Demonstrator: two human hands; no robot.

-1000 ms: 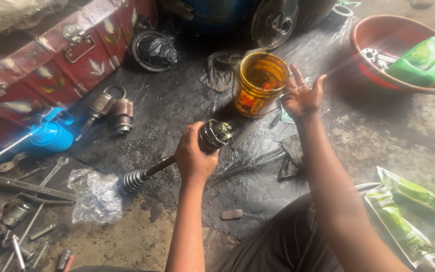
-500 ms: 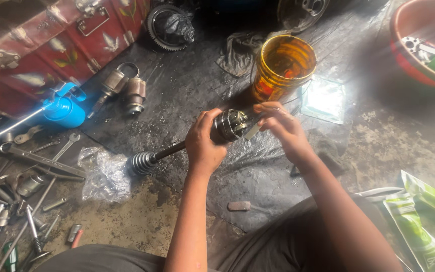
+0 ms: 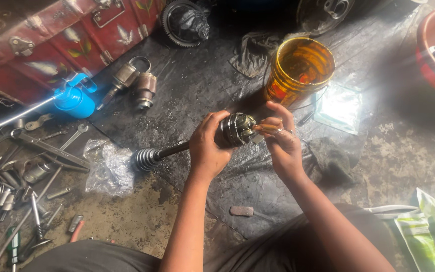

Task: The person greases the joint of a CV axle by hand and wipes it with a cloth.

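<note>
Near the middle of the scene, over the black plastic sheet (image 3: 187, 95), I see my left hand (image 3: 208, 146) wrapped around the drive shaft (image 3: 174, 149) just behind its joint end, fingers curled tight and the thumb over the top, the forearm coming up from the near edge. My right hand (image 3: 282, 143) meets it from the right, wrist bent, fingertips (image 3: 270, 127) pressed together against the open face of the metal joint (image 3: 235, 129); I cannot tell whether they pinch anything small there.

That shaft lies roughly level, running from the joint leftward and slightly nearer to a ribbed rubber boot (image 3: 145, 159) at its other end, which sits just beside a crumpled clear plastic bag (image 3: 107, 168). Its joint looks dark, greasy and shiny, with a rounded housing.

Just beyond my right hand stands an amber translucent bucket (image 3: 298, 70), upright. Far left I see a blue oil can (image 3: 74, 99) with a long spout, and wrenches and sockets (image 3: 6, 166) are scattered at the left edge. A red basin (image 3: 431, 60) sits at the far right, green packets (image 3: 424, 231) at the near right.
</note>
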